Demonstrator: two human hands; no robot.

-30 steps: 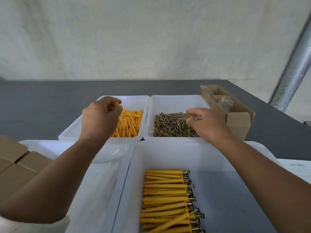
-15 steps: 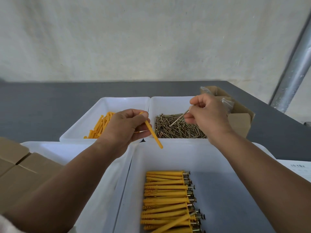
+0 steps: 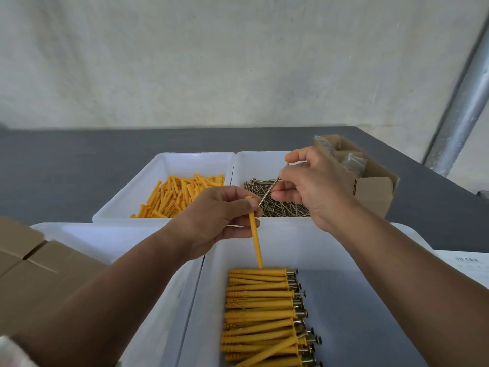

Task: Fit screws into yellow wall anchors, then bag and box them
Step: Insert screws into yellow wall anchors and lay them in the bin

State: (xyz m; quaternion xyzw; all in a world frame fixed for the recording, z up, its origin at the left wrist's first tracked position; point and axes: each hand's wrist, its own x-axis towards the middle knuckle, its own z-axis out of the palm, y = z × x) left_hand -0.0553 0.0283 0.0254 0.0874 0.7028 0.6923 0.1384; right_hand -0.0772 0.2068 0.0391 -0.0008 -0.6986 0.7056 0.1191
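A slender yellow plastic anchor [image 3: 255, 239], ribbed along its shaft, is pinched near its upper end between the thumb and curled fingers of the left hand [image 3: 211, 221]. From that grip it hangs toward 6 o'clock. Its lower tip is seen just at the top row of the assembled anchors [image 3: 262, 313]; whether they touch cannot be told.

A thin, brass-toned metal screw [image 3: 268, 192] is pinched at its head end by the fingertips of the right hand [image 3: 315, 189]. It is slanted toward 7 o'clock, with its point brought to the left thumb beside the anchor's open top. Whether the point has entered cannot be told.

The assembled anchors are laid in neat rows, screw heads toward 3 o'clock, in a smooth white plastic near tray [image 3: 291, 247].

At 11 o'clock from the hands, loose anchors [image 3: 182, 194] are heaped in a white far-left tray [image 3: 195, 154]. At 12 o'clock, loose screws [image 3: 280, 207] are heaped in a matching far-right tray [image 3: 254, 165].

An open cardboard box [image 3: 370, 192] holding crinkled clear bags [image 3: 353, 162] is set at 2 o'clock on the matte grey table [image 3: 66, 168]. Closed brown cartons [image 3: 31, 274] are seen at 9 o'clock.
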